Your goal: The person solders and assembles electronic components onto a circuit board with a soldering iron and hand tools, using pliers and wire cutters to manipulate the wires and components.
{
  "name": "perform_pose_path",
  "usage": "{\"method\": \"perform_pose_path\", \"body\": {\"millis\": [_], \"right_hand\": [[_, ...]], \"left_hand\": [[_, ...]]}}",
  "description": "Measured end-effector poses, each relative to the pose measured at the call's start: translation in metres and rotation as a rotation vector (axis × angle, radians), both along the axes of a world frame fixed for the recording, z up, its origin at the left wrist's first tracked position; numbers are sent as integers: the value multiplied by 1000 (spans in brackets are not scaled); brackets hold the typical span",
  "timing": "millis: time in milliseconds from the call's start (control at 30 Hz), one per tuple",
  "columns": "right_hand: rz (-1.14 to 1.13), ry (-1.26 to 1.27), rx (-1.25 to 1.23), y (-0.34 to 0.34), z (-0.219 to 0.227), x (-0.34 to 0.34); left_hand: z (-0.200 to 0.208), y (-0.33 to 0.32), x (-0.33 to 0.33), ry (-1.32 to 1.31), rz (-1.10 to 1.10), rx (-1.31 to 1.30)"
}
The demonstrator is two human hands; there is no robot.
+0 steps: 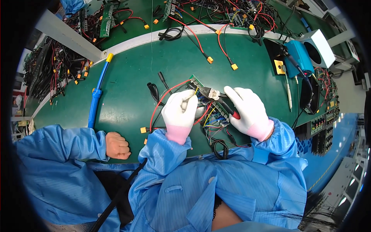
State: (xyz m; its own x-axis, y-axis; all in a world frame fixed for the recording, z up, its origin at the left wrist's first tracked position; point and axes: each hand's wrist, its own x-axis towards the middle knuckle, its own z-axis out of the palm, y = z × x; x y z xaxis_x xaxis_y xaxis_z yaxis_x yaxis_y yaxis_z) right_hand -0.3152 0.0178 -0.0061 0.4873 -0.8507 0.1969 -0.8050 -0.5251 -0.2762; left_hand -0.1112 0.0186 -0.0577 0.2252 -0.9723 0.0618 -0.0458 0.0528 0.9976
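My right hand (247, 110), in a white glove with a pink cuff, grips a pair of pliers (213, 94) with black and red handles. The jaws reach toward the fingertips of my left hand (181, 110), also gloved. Those fingertips pinch a thin yellow wire (196, 91) right beside the jaws; whether the jaws touch it I cannot tell. Beneath both hands lies a green circuit board (222, 110) with components and several coloured wires, partly covered by the gloves. A red cable (164, 96) curves from it around my left hand to yellow connectors (143, 130).
A co-worker's bare fist (118, 145) rests on the green table (127, 83) at the left. Near it lies a blue tube-shaped tool (95, 102). A soldering station (298, 58) stands at the right. Piles of wired boards (239, 17) sit behind the white ledge.
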Motion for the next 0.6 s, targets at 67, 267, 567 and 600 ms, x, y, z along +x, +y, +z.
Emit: {"method": "perform_pose_path", "body": {"millis": [67, 267, 567, 600], "right_hand": [[-4, 4, 14, -1, 0, 1], [-6, 4, 14, 0, 1, 2], [3, -1, 20, -1, 2, 2], [6, -1, 17, -1, 2, 2]], "left_hand": [[-2, 0, 0, -7, 5, -2], [-8, -1, 1, -20, 14, -27], [-3, 0, 0, 40, -2, 6], [-2, 0, 1, 50, -7, 14]]}}
